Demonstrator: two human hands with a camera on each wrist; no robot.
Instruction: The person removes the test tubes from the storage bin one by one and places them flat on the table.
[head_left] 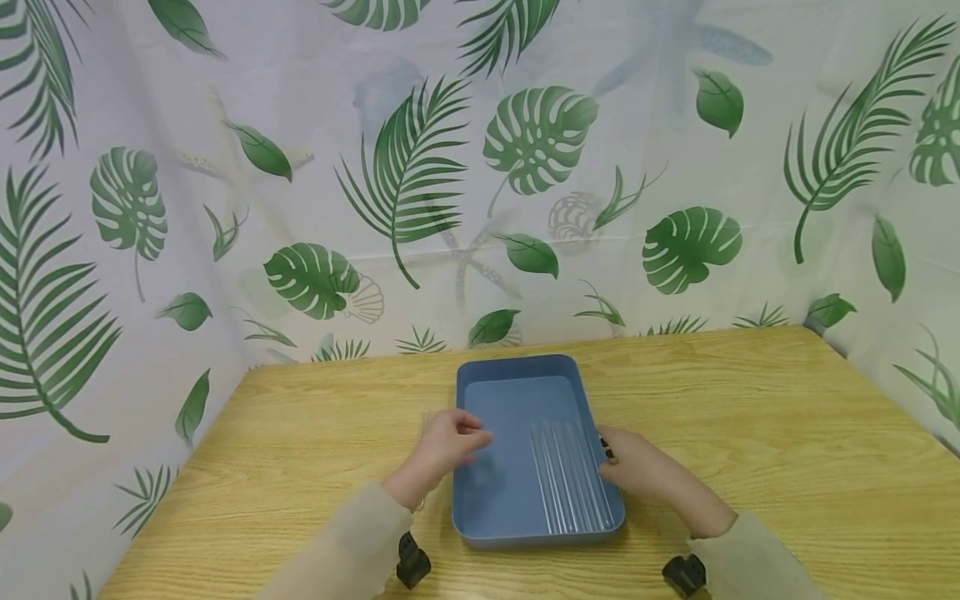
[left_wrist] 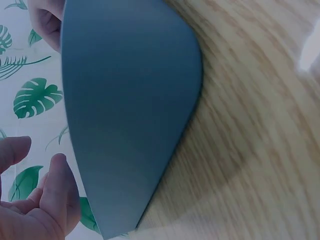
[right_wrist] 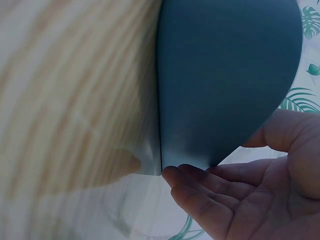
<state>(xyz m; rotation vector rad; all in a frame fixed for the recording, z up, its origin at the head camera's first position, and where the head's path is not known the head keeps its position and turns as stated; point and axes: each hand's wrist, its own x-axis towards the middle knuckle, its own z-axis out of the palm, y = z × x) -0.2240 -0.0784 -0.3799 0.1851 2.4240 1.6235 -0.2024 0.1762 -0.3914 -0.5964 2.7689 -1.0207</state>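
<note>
A shallow blue tray (head_left: 498,492) lies on the table in the head view. Several long clear tubes (head_left: 567,479) lie side by side along its right half. Above the tray's left rim is my left hand (head_left: 450,440), thumb and fingers bent but apart, with nothing between them in the left wrist view. At the right rim, my right hand (head_left: 637,462) grips the tray's side wall: its fingers touch the outside in the right wrist view, and the thumb tip is hidden behind the wall.
Left of the tray, thin clear pieces (head_left: 428,419) show on the wooden table (head_left: 330,442), mostly hidden by my left hand and forearm. A white leaf-print cloth (head_left: 630,183) hangs behind the table and along its sides.
</note>
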